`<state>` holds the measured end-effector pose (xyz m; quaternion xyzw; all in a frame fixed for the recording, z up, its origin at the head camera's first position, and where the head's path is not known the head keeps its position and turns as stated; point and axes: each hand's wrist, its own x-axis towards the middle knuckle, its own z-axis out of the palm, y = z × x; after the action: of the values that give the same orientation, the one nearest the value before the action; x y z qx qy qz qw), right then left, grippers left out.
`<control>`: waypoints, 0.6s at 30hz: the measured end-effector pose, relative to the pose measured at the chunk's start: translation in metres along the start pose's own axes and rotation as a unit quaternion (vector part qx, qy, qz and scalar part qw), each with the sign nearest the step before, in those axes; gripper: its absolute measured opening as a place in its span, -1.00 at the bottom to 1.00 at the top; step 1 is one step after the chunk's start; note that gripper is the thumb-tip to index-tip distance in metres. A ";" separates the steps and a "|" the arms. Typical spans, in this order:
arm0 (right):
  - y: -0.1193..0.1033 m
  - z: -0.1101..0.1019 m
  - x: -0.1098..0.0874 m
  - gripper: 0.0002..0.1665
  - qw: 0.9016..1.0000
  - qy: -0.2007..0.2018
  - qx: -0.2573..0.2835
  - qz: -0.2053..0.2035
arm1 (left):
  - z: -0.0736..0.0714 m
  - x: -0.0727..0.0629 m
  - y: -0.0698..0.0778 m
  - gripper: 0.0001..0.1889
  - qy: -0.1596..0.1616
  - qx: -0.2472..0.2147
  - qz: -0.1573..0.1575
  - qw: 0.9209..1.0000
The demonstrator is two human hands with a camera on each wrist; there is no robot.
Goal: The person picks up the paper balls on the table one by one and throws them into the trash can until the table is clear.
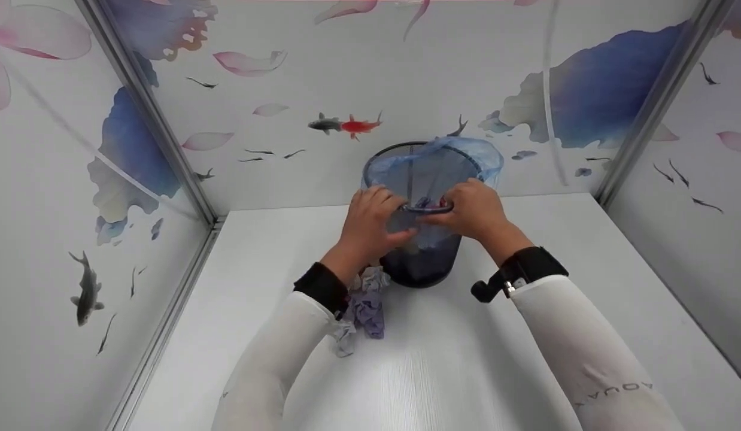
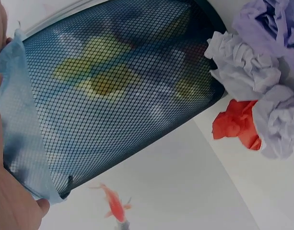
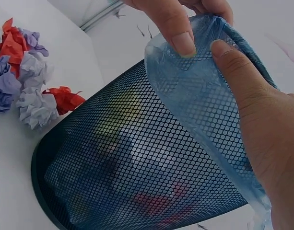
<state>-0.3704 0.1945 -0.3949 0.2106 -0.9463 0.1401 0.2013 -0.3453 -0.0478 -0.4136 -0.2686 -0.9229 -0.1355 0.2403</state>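
A dark mesh trash bin [image 1: 421, 266] is on the white table, lined with a translucent blue trash bag [image 3: 185, 86] folded outward over its rim. Both my hands are at the near side of the rim. My left hand [image 1: 370, 224] pinches the bag and rim, thumb outside, fingers over the top. Close beside it, my right hand [image 1: 475, 209] grips the bag edge over the rim, its thumb pressing the fold in the right wrist view. Through the mesh, yellow, red and white crumpled pieces [image 2: 101, 81] show inside the bin.
Crumpled paper balls lie by the bin's base on the left: purple [image 1: 369, 314], white [image 2: 245, 67] and red [image 3: 63, 99]. A patterned back wall [image 1: 322, 173] rises behind the bin. Side panels with metal posts [image 1: 158, 120] bound the table left and right.
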 end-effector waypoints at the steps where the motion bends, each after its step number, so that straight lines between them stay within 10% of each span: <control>1: 0.000 0.000 0.001 -0.23 1.000 -0.003 -0.001 -0.001 | -0.003 -0.001 -0.001 -0.35 -0.011 -0.005 -0.003 1.000; 18: -0.002 -0.001 0.006 -0.14 0.999 -0.042 0.016 0.020 | -0.028 -0.071 -0.054 -0.21 -0.011 -0.018 -0.043 0.999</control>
<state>-0.3742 0.1910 -0.3905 0.2007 -0.9556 0.1505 0.1548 -0.3128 -0.1331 -0.4331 -0.2342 -0.9336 -0.1591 0.2196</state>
